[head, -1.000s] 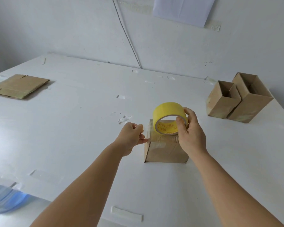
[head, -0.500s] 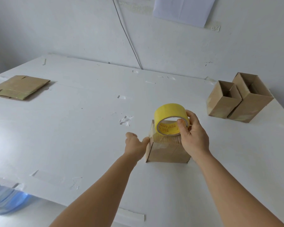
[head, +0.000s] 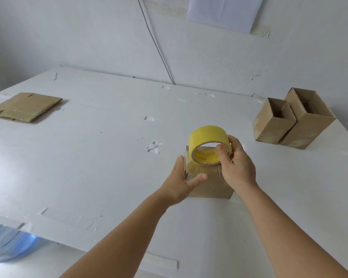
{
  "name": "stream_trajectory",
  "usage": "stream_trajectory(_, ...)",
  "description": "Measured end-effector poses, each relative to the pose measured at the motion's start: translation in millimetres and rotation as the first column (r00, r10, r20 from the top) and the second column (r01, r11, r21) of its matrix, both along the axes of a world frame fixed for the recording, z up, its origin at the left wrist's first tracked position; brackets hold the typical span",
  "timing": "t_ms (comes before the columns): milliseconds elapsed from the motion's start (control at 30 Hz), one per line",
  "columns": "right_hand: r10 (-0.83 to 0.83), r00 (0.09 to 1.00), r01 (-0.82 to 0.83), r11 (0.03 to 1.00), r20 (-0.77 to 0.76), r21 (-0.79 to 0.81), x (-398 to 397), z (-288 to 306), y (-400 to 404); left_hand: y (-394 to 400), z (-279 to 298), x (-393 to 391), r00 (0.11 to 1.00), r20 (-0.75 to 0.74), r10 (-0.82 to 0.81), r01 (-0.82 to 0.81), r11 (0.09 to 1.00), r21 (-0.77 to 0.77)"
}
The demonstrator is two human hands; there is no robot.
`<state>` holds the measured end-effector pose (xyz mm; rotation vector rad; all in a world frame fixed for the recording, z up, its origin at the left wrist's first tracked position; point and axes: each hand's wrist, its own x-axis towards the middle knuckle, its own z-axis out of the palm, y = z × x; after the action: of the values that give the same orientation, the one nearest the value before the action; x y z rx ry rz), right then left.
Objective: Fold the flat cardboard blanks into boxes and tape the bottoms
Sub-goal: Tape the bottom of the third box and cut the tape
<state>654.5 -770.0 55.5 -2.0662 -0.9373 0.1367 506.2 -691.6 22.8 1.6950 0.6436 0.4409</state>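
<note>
A small brown cardboard box (head: 211,187) stands on the white table (head: 100,157), closed face up, with clear tape stretched over its top and left edge. My right hand (head: 236,165) grips a yellow tape roll (head: 208,144) just above the box top. My left hand (head: 182,181) lies flat against the box's left side, fingers spread, thumb on the near face, pressing the tape there. Flat cardboard blanks (head: 25,106) lie at the far left of the table.
Two folded open-topped boxes (head: 293,121) stand together at the far right near the wall. Bits of old tape stick to the table surface, and a strip (head: 161,261) hangs at the near edge. A cable (head: 157,43) runs down the wall behind.
My left hand went from pinching the tape end in the air down onto the box's left side. The tape roll in my right hand stayed just above the box.
</note>
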Motion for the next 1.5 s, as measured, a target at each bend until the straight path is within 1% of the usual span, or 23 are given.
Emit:
stream_trajectory(33, 0.006, 1.000, -0.006, 1.000, -0.005, 0.002, -0.3, 0.6, -0.3, 6.2, 4.6, 3.6, 1.000, -0.006, 0.002, -0.002, 0.995, 0.102)
stream_trajectory(67, 0.014, 1.000, -0.014, 1.000, -0.015, 0.004, -0.3, 1.0, -0.4, 11.6, 10.3, 8.3, 1.000, 0.011, -0.014, 0.012, 0.985, 0.170)
stream_trajectory(100, 0.023, 0.999, -0.022, 1.000, -0.034, 0.007, 0.1, 1.9, -0.3, 15.9, 16.5, 12.9, 0.998, 0.036, -0.047, 0.040, 0.982, 0.187)
stream_trajectory(133, 0.038, 0.997, -0.037, 0.999, -0.073, 0.020, 1.2, 4.1, 0.0, 20.3, 18.9, 17.8, 0.996, 0.057, -0.074, 0.064, 0.984, 0.166)
stream_trajectory(167, 0.069, 0.986, -0.060, 0.996, -0.150, 0.061, 3.3, 6.9, 0.2, 24.2, 18.6, 21.5, 0.995, 0.053, -0.083, 0.074, 0.984, 0.159)
stream_trajectory(200, 0.123, 0.957, -0.092, 0.988, -0.262, 0.126, 6.0, 10.6, 0.0, 28.1, 15.9, 23.9, 0.997, 0.030, -0.068, 0.062, 0.982, 0.179)
stream_trajectory(233, 0.193, 0.904, -0.127, 0.973, -0.383, 0.191, 9.2, 14.2, -1.0, 31.6, 12.5, 24.5, 0.999, -0.004, -0.050, 0.050, 0.973, 0.224)
stream_trajectory(267, 0.261, 0.847, -0.165, 0.957, -0.464, 0.238, 13.4, 17.1, -2.5, 34.4, 8.9, 24.4, 0.999, -0.027, -0.038, 0.044, 0.964, 0.264)
stream_trajectory(300, 0.313, 0.811, -0.206, 0.944, -0.494, 0.259, 18.5, 19.2, -4.3, 36.9, 6.0, 24.2, 0.999, -0.043, -0.033, 0.044, 0.955, 0.294)
stream_trajectory(367, 0.381, 0.780, -0.269, 0.920, -0.496, 0.285, 30.5, 23.9, -9.2, 40.9, 3.3, 24.2, 0.997, -0.070, -0.043, 0.064, 0.943, 0.326)
stream_trajectory(467, 0.380, 0.776, -0.227, 0.913, -0.503, 0.339, 59.4, 37.7, -20.9, 46.7, 5.7, 20.8, 0.990, -0.134, -0.043, 0.090, 0.926, 0.367)
stream_trajectory(500, 0.373, 0.783, -0.231, 0.917, -0.498, 0.325, 70.4, 43.0, -25.8, 47.9, 6.2, 20.5, 0.987, -0.155, -0.042, 0.099, 0.919, 0.380)
stream_trajectory(567, 0.395, 0.778, -0.305, 0.917, -0.488, 0.256, 85.6, 51.6, -33.1, 47.1, 7.6, 22.1, 0.982, -0.182, -0.057, 0.126, 0.910, 0.394)
stream_trajectory(633, 0.441, 0.737, -0.385, 0.897, -0.512, 0.219, 90.5, 57.5, -34.3, 45.8, 8.7, 24.9, 0.980, -0.189, -0.062, 0.134, 0.907, 0.400)
stream_trajectory(700, 0.459, 0.713, -0.410, 0.886, -0.530, 0.215, 93.1, 62.9, -33.4, 47.0, 8.3, 25.5, 0.980, -0.190, -0.055, 0.129, 0.906, 0.403)
stream_trajectory(733, 0.445, 0.734, -0.395, 0.894, -0.513, 0.210, 94.6, 64.7, -33.5, 47.6, 8.3, 25.3, 0.980, -0.192, -0.056, 0.131, 0.905, 0.404)
stream_trajectory(833, 0.343, 0.842, -0.293, 0.939, -0.416, 0.180, 101.0, 62.3, -34.3, 47.9, 8.5, 26.8, 0.977, -0.204, -0.064, 0.145, 0.900, 0.411)
stream_trajectory(900, 0.292, 0.882, -0.250, 0.955, -0.370, 0.158, 103.4, 58.4, -31.8, 47.4, 8.0, 27.4, 0.976, -0.210, -0.060, 0.146, 0.895, 0.422)
stream_trajectory(933, 0.267, 0.903, -0.238, 0.963, -0.337, 0.126, 105.8, 57.2, -30.7, 47.5, 7.7, 26.8, 0.976, -0.209, -0.054, 0.141, 0.894, 0.426)
stream_trajectory(1033, 0.182, 0.966, -0.195, 0.979, -0.186, -0.053, 119.2, 56.7, -33.0, 48.5, 7.0, 25.1, 0.979, -0.199, -0.036, 0.121, 0.895, 0.430)
stream_trajectory(1100, 0.152, 0.973, -0.172, 0.979, -0.174, -0.105, 126.9, 52.1, -37.1, 47.2, 7.7, 26.3, 0.980, -0.198, -0.036, 0.120, 0.893, 0.434)
stream_trajectory(1200, 0.137, 0.972, -0.165, 0.977, -0.189, -0.138, 128.1, 42.5, -39.4, 46.5, 8.2, 28.4, 0.979, -0.198, -0.044, 0.128, 0.893, 0.431)
stream_trajectory(1500, 0.137, 0.962, -0.176, 0.972, -0.237, -0.156, 131.5, 16.8, -37.5, 48.5, 6.8, 27.2, 0.979, -0.203, -0.036, 0.121, 0.897, 0.426)
